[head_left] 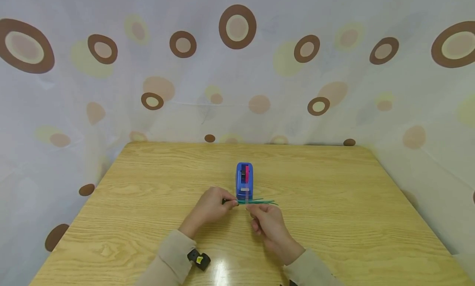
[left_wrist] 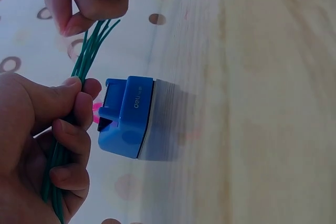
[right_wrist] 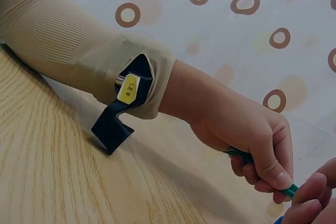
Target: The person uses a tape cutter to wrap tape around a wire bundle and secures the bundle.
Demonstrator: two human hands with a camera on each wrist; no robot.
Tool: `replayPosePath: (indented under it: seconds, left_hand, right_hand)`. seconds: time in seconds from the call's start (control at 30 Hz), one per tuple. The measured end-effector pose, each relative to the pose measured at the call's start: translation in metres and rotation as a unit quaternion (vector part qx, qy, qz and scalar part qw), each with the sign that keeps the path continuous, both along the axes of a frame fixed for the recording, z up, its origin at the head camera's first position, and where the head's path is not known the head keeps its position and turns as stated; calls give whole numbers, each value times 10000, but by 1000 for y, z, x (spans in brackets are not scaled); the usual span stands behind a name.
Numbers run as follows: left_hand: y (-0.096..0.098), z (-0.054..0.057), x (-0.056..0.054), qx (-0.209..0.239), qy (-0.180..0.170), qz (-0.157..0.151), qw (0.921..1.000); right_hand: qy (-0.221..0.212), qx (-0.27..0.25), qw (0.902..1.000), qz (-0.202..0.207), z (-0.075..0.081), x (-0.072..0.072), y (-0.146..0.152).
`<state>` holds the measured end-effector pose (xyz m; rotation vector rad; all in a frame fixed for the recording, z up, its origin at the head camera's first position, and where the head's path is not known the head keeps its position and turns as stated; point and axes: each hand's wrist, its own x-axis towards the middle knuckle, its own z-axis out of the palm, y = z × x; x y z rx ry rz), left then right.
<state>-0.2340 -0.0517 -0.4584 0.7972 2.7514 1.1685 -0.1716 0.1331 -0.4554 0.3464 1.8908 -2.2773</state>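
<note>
Green bundle (left_wrist: 85,60), one, in left grip (head_left: 213,204); one tape strip (head_left: 247,195), right grip (head_left: 271,226).

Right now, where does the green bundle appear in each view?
Head: green bundle just right of centre, below the middle.
Left wrist: bundle at left, slanting down from near the top.
Right wrist: bundle at lower right, mostly covered.
Shared landmark: left hand, gripping it.

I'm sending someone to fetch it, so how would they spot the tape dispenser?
Start at the wood-grain table in front of the spotted backdrop. Around its middle, just beyond the left hand and right hand, stands the tape dispenser. Unlike the thin green strands in front of it, it is a chunky blue block marked "deli", with a bright pink reel.
</note>
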Motion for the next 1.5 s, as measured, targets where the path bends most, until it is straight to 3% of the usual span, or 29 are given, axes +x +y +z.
replayPosePath:
  seconds: [0.7,0.93,1.5]
  left_hand:
    - [14,-1,5,12,245,59,9997]
    - [17,2,8,-173,491,-9,9986]
    - [17,1,8,2,177,88,9998]
  right_hand:
    - [60,-14,10000,-17,0,2,-1]
    - [117,76,9998,-139,-4,1,-3]
    - [81,326,9993,-180,-8,2,-5]
